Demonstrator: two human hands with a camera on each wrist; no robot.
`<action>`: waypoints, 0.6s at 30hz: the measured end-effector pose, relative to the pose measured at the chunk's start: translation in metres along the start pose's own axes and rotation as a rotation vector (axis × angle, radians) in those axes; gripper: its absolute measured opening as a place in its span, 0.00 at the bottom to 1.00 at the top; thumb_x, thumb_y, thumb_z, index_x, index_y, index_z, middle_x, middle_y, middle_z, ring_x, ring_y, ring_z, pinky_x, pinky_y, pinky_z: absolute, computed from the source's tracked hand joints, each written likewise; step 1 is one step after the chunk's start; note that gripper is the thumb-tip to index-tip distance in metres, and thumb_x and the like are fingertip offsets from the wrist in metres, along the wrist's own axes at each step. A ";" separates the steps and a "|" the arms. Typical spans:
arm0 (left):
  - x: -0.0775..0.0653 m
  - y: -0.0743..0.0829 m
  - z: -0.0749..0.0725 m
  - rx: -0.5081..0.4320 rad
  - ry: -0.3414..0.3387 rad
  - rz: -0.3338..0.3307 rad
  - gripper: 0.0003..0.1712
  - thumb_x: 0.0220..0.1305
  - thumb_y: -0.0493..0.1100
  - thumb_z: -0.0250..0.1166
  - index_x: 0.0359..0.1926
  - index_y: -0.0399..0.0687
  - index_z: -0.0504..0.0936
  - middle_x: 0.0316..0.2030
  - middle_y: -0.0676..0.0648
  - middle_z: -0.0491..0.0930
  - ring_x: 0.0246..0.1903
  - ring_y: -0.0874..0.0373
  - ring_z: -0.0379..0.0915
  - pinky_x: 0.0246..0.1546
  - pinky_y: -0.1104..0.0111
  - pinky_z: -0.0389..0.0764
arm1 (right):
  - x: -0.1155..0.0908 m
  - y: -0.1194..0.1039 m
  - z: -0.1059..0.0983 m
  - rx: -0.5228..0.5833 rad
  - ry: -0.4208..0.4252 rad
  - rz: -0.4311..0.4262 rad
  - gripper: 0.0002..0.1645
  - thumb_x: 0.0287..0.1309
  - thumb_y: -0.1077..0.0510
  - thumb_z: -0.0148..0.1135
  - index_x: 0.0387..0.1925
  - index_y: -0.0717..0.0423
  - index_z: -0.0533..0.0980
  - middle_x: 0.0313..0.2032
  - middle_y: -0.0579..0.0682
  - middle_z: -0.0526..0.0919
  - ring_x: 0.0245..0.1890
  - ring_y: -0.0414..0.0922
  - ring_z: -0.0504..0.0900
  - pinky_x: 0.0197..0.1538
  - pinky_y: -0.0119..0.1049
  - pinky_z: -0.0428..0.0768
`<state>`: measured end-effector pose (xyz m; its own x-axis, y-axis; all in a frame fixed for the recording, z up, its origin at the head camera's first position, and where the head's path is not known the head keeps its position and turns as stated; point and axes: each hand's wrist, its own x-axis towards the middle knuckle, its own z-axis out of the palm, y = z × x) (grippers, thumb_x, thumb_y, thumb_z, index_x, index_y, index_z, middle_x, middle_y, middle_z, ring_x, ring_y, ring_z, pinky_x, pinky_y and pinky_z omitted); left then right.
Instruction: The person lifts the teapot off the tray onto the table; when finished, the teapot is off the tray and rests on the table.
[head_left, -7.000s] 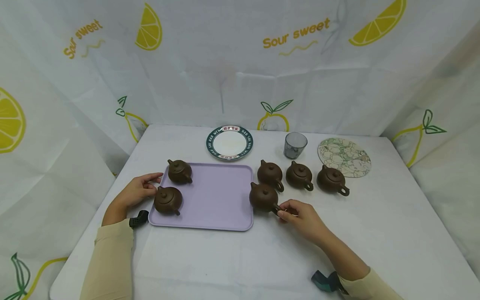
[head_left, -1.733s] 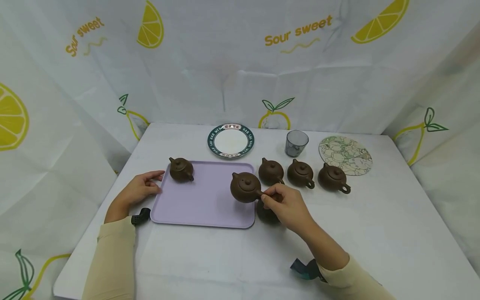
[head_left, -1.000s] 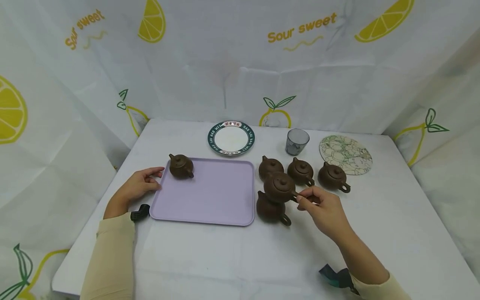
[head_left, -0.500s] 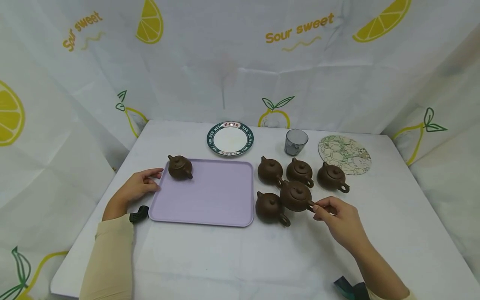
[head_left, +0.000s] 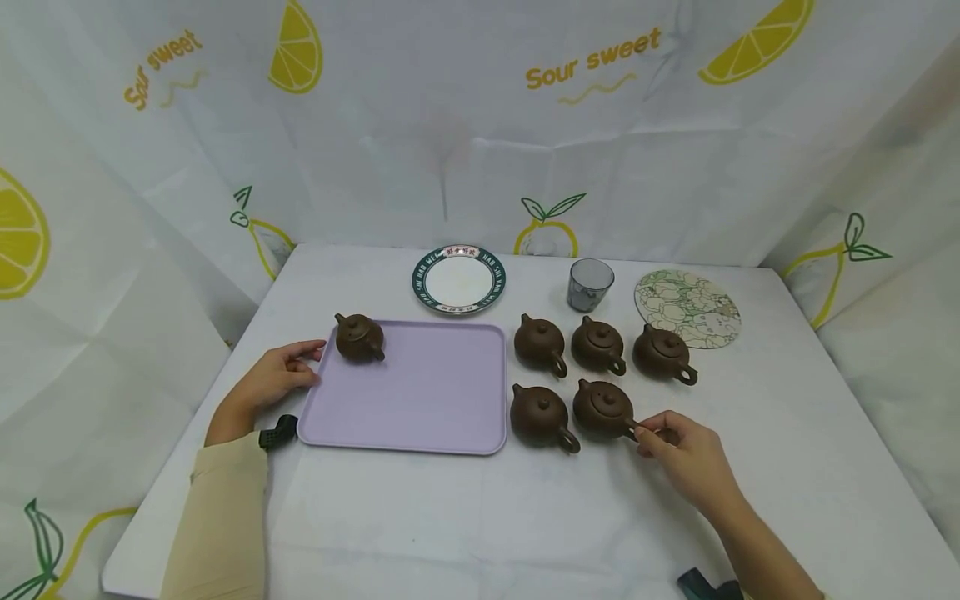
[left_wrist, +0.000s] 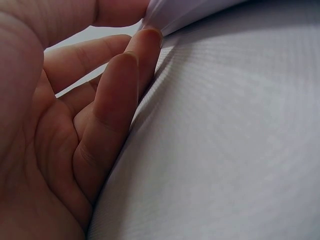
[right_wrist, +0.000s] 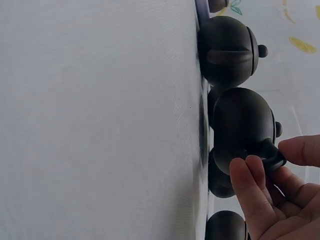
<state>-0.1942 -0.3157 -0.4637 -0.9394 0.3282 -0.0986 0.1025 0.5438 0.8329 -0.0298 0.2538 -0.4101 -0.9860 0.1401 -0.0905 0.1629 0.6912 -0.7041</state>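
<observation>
My right hand (head_left: 686, 458) pinches the handle of a brown clay teapot (head_left: 602, 408) between thumb and fingers. The right wrist view shows this teapot (right_wrist: 244, 125) upright, close over the tabletop. Just left of it stands another brown teapot (head_left: 540, 414), beside the lilac tray (head_left: 420, 392). A single smaller-looking teapot (head_left: 360, 337) sits in the tray's back left corner. My left hand (head_left: 268, 383) rests at the tray's left edge, fingers loosely bent. In the left wrist view, thumb and fingertips meet the lilac rim (left_wrist: 185, 15).
Behind the held teapot is a row of three teapots: left (head_left: 539, 342), middle (head_left: 597, 344) and right (head_left: 664, 352). Farther back are a green-rimmed plate (head_left: 459, 281), a grey glass (head_left: 589, 285) and a round patterned mat (head_left: 690, 304), partly overlapped by the right teapot.
My right hand has let go of one teapot beside the tray, lifted the front left teapot off the tray and carried it right, then lowered it. The left hand has stayed at the tray.
</observation>
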 end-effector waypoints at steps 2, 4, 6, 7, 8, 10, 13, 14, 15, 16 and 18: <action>0.000 0.000 0.000 -0.002 0.001 0.007 0.35 0.47 0.34 0.65 0.59 0.43 0.66 0.48 0.41 0.72 0.30 0.61 0.73 0.32 0.76 0.71 | 0.000 0.002 0.001 0.011 -0.002 0.004 0.14 0.55 0.48 0.57 0.34 0.54 0.76 0.23 0.46 0.81 0.28 0.39 0.80 0.31 0.35 0.70; 0.000 0.001 0.001 -0.010 0.000 0.011 0.35 0.47 0.34 0.65 0.59 0.42 0.66 0.48 0.41 0.72 0.30 0.61 0.73 0.32 0.76 0.71 | 0.000 0.004 0.002 0.011 -0.002 0.002 0.14 0.54 0.48 0.57 0.34 0.54 0.76 0.23 0.46 0.81 0.28 0.39 0.80 0.31 0.34 0.70; -0.001 0.001 0.001 -0.023 -0.004 0.010 0.35 0.47 0.34 0.65 0.59 0.41 0.66 0.47 0.40 0.72 0.30 0.61 0.73 0.32 0.76 0.71 | 0.000 0.005 0.003 0.010 -0.004 0.002 0.14 0.54 0.47 0.57 0.34 0.54 0.76 0.23 0.45 0.81 0.28 0.40 0.79 0.31 0.34 0.70; 0.000 0.001 0.001 -0.027 -0.005 0.009 0.35 0.47 0.33 0.65 0.59 0.41 0.66 0.47 0.40 0.72 0.30 0.61 0.73 0.32 0.76 0.72 | 0.000 0.006 0.003 0.004 -0.004 0.002 0.14 0.54 0.47 0.57 0.34 0.54 0.76 0.23 0.45 0.81 0.28 0.40 0.79 0.31 0.35 0.70; 0.000 0.001 0.002 -0.034 -0.008 0.007 0.35 0.47 0.33 0.65 0.59 0.41 0.66 0.47 0.39 0.72 0.30 0.61 0.73 0.32 0.75 0.72 | 0.000 0.007 0.003 0.000 -0.006 0.003 0.14 0.54 0.47 0.57 0.34 0.53 0.76 0.22 0.45 0.81 0.29 0.40 0.79 0.31 0.35 0.70; 0.000 0.002 0.002 -0.044 -0.009 0.002 0.35 0.47 0.33 0.65 0.59 0.41 0.66 0.47 0.39 0.72 0.30 0.61 0.73 0.32 0.75 0.72 | 0.001 0.008 0.003 -0.010 -0.011 0.006 0.15 0.54 0.46 0.57 0.34 0.53 0.76 0.23 0.45 0.81 0.29 0.40 0.79 0.32 0.35 0.70; 0.000 0.004 0.002 -0.058 -0.011 0.003 0.35 0.47 0.32 0.65 0.60 0.40 0.65 0.48 0.38 0.72 0.30 0.62 0.73 0.32 0.76 0.72 | 0.001 0.010 0.004 -0.018 -0.020 0.010 0.15 0.54 0.45 0.57 0.34 0.52 0.76 0.23 0.44 0.81 0.29 0.40 0.79 0.32 0.36 0.70; 0.000 0.006 0.002 -0.070 -0.012 0.006 0.35 0.47 0.31 0.65 0.60 0.38 0.65 0.48 0.37 0.71 0.29 0.63 0.72 0.32 0.76 0.72 | 0.001 0.011 0.004 -0.015 -0.023 0.011 0.15 0.54 0.45 0.57 0.34 0.52 0.76 0.23 0.44 0.81 0.29 0.40 0.79 0.32 0.36 0.70; -0.001 0.009 0.002 -0.078 -0.012 0.012 0.35 0.47 0.30 0.64 0.59 0.36 0.65 0.48 0.36 0.71 0.29 0.63 0.72 0.31 0.76 0.72 | 0.001 0.011 0.004 -0.015 -0.026 0.010 0.15 0.54 0.45 0.57 0.34 0.52 0.76 0.23 0.44 0.81 0.29 0.40 0.79 0.32 0.36 0.70; -0.003 0.012 0.002 -0.083 -0.014 0.018 0.35 0.47 0.30 0.64 0.59 0.35 0.64 0.48 0.35 0.71 0.29 0.63 0.72 0.31 0.76 0.72 | 0.001 0.011 0.004 -0.014 -0.029 0.010 0.15 0.54 0.46 0.57 0.34 0.52 0.76 0.23 0.44 0.81 0.29 0.40 0.79 0.32 0.36 0.70; -0.005 0.019 0.002 -0.096 -0.019 0.029 0.35 0.47 0.28 0.63 0.59 0.31 0.63 0.47 0.33 0.70 0.29 0.63 0.72 0.31 0.76 0.72 | 0.001 0.011 0.004 -0.016 -0.031 0.008 0.14 0.54 0.46 0.57 0.33 0.52 0.76 0.23 0.44 0.81 0.29 0.40 0.79 0.32 0.36 0.70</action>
<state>-0.1866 -0.3055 -0.4490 -0.9301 0.3579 -0.0830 0.0972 0.4577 0.8838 -0.0293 0.2589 -0.4206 -0.9853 0.1236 -0.1179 0.1708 0.7018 -0.6917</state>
